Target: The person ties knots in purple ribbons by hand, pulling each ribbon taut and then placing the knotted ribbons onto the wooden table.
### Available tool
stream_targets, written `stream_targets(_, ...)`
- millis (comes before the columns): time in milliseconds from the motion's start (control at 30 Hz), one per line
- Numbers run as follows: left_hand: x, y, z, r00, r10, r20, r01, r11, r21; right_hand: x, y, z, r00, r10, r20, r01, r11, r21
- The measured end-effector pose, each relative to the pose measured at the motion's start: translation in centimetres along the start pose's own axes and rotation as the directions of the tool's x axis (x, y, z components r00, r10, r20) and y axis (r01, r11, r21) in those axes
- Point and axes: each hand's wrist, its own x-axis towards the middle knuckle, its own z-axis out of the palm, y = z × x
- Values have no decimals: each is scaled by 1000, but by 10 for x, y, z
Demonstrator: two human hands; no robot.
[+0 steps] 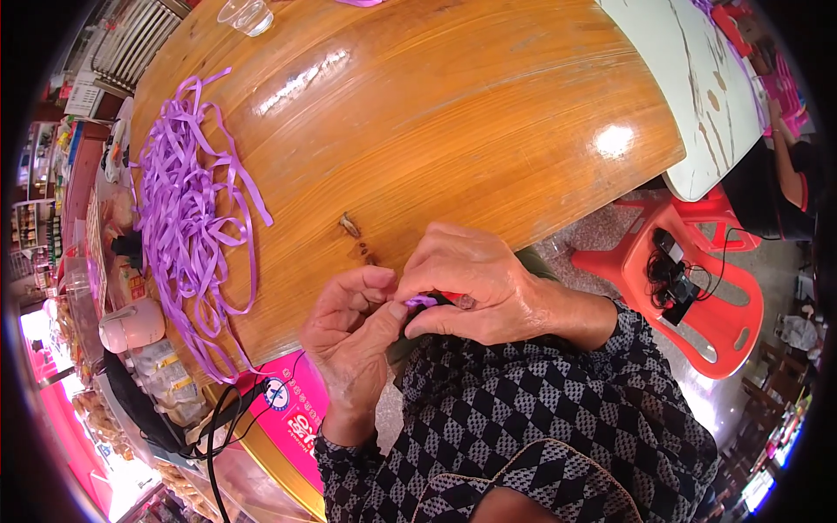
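My left hand [357, 327] and my right hand [475, 283] meet just off the near edge of the wooden table [418, 148]. Between their fingertips is a small piece of purple ribbon [422, 302], pinched from both sides; most of it is hidden by the fingers. Something red shows beside the ribbon under my right hand, too small to make out. Left of my hands, a loose tangled heap of purple ribbon [192, 209] lies on the table, with one end trailing over the near left edge.
A clear cup [247, 16] stands at the far left of the table. A white marbled table [697, 96] adjoins on the right. Below it, a red plastic stool [711, 301] carries a black device with cables [676, 279]. A pink bottle [132, 326] is at left. Another person's arm [787, 161] shows far right.
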Motion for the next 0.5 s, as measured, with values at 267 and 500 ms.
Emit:
stream_targets(267,-1,0,-8,999,5,36,-6,1000,28,-3,2,-1,999,-49,-20,49,998,-47)
stream_targets(500,-4,14,-14,998,-62,-27,66,983,170,-5,-2,-13,1000,-13,22,15,997,-70)
